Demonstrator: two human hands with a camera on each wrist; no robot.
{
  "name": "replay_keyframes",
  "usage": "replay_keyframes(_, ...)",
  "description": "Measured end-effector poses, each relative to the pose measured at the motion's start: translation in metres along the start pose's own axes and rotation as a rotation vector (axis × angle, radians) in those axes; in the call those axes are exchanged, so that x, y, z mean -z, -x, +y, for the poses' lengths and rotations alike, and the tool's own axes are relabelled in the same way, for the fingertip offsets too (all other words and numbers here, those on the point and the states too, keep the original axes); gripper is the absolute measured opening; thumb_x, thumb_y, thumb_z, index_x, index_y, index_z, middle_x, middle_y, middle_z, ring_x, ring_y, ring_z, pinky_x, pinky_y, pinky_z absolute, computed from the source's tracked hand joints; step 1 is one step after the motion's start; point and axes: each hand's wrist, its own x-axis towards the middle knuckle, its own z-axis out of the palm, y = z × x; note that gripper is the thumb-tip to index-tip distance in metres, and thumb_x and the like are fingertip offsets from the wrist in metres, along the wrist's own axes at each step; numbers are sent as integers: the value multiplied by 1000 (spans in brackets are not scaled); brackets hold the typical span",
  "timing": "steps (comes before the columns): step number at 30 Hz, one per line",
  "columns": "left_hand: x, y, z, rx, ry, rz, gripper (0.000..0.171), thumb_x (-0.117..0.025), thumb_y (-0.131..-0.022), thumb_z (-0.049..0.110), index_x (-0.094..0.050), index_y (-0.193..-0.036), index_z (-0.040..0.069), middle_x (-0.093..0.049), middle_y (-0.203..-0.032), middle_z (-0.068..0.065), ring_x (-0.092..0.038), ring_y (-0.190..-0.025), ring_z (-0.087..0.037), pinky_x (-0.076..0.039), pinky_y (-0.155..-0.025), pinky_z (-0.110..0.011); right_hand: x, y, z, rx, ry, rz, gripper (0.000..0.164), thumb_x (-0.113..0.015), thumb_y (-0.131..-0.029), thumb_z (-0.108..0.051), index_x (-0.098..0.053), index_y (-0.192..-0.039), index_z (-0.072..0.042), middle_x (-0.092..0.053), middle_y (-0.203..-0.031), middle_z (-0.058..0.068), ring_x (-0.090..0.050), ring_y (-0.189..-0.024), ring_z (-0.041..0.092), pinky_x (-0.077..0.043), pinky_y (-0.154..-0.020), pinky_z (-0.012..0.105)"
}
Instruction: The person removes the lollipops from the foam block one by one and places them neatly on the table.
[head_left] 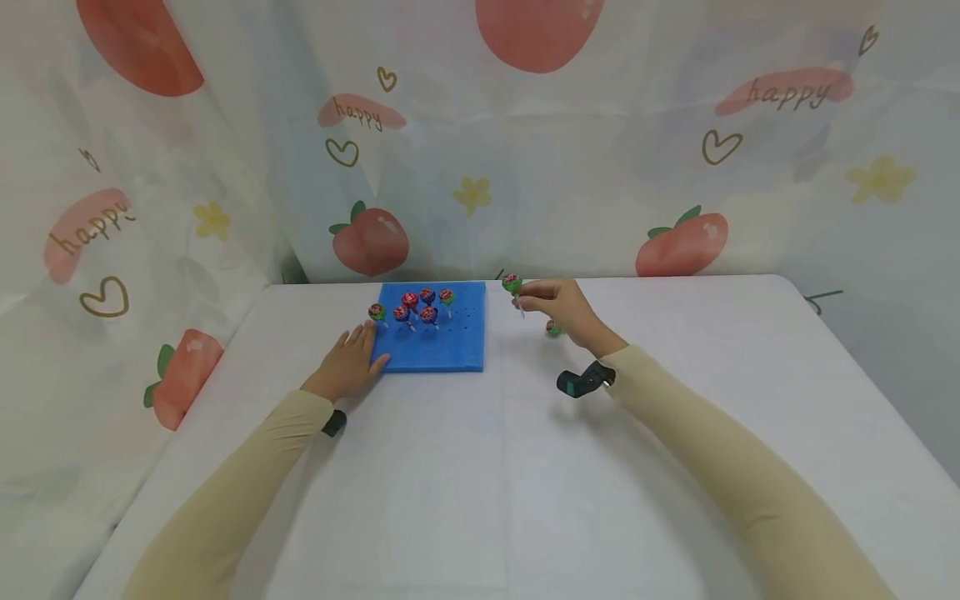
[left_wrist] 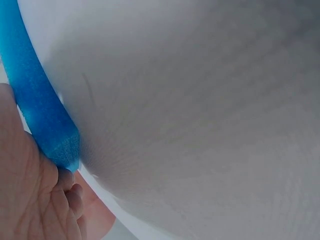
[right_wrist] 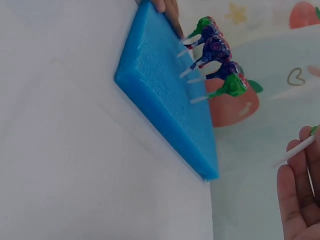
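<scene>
My right hand [head_left: 564, 312] pinches a green-wrapped lollipop [head_left: 512, 285] upright above the table, just right of the blue foam board [head_left: 438, 354]. In the right wrist view, the white stick [right_wrist: 296, 151] of this lollipop points down past the fingertips, its head mostly cut off by the frame. My left hand [head_left: 345, 363] rests against the board's left edge, fingers extended and thumb at the near corner. Several lollipops [right_wrist: 217, 51] in green, red and dark blue wrappers stand by their sticks in the board. Another green lollipop [head_left: 553, 328] lies on the table beneath my right hand.
Small holes dot the right part of the board. The white table [head_left: 450, 483] reaches back to a curtain [head_left: 570, 167] printed with peaches, hearts and flowers. A dark wrist camera [head_left: 585, 381] hangs below my right wrist.
</scene>
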Motion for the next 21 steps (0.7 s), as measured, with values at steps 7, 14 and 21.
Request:
replay_keyframes(7, 0, 0, 0, 8, -13, -20, 71, -37, -100, 39, -16, -145, -12, -20, -153, -27, -21, -142, -40, -18, -116, -52, 26, 10, 2, -7, 16, 29, 34, -62, -90, -15, -61, -119, 4, -71, -106, 8, -62, -87, -1, -50, -78, 13)
replay_keyframes(14, 0, 0, 0, 13, -7, -18, 71, -37, -100, 38, -16, -144, -13, -20, -152, -28, -21, -142, -40, -18, -116, -53, 47, 19, 5, -44, 86, 65, 39, -65, -89, -21, -61, -121, 1, -69, -101, -5, -62, -88, -2, -50, -81, 14)
replay_keyframes(21, 0, -1, 0, 9, -6, -15, 71, -36, -100, 39, -16, -145, -13, -20, -152, -28, -21, -142, -40, -17, -116, -52, 64, 31, 15, -41, 148, 82, 37, -63, -90, -23, -62, -119, 1, -69, -108, 3, -60, -86, -6, -50, -86, 18)
